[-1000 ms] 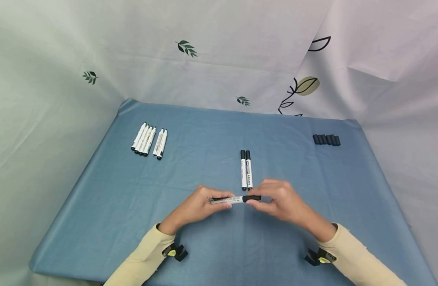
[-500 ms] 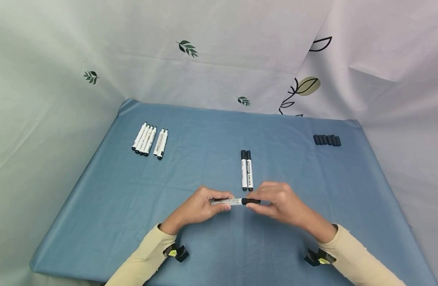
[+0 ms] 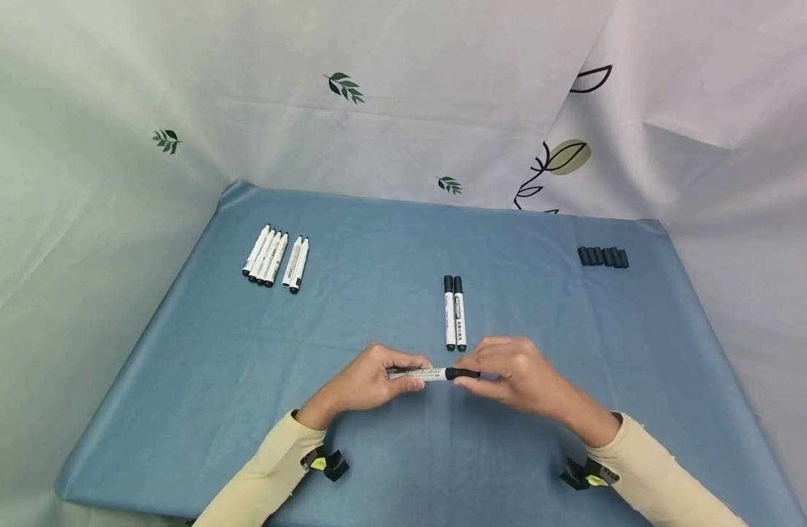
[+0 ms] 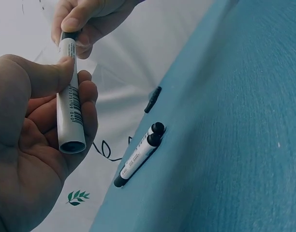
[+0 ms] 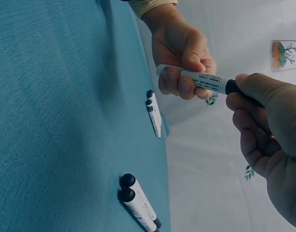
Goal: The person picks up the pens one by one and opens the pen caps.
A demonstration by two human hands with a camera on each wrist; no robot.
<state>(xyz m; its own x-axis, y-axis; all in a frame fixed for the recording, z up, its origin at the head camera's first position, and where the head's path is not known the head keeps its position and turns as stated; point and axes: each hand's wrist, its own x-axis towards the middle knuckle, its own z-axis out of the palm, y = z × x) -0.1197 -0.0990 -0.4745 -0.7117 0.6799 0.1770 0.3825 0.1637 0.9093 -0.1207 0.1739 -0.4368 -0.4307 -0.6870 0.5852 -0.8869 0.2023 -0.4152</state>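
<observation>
A white marker (image 3: 429, 374) with a black cap lies level between both hands, above the near middle of the blue cloth. My left hand (image 3: 370, 377) grips its white barrel, thumb on one side and fingers on the other. Its end, with a dark opening, points toward the camera in the left wrist view. My right hand (image 3: 511, 369) pinches the black cap (image 3: 462, 373) between thumb and fingers. The cap sits against the barrel, as the right wrist view also shows. Just beyond the hands, two capped markers (image 3: 454, 315) lie side by side, black caps pointing away.
At the back left lie several uncapped white markers (image 3: 266, 256), with two more uncapped markers (image 3: 295, 265) beside them. A row of several black caps (image 3: 603, 257) lies at the back right. White patterned curtains (image 3: 403, 110) surround the blue table (image 3: 363, 278).
The marker and cap have tilted slightly, the cap end dropping a little toward me. Both hands keep their hold and nearly the same place.
</observation>
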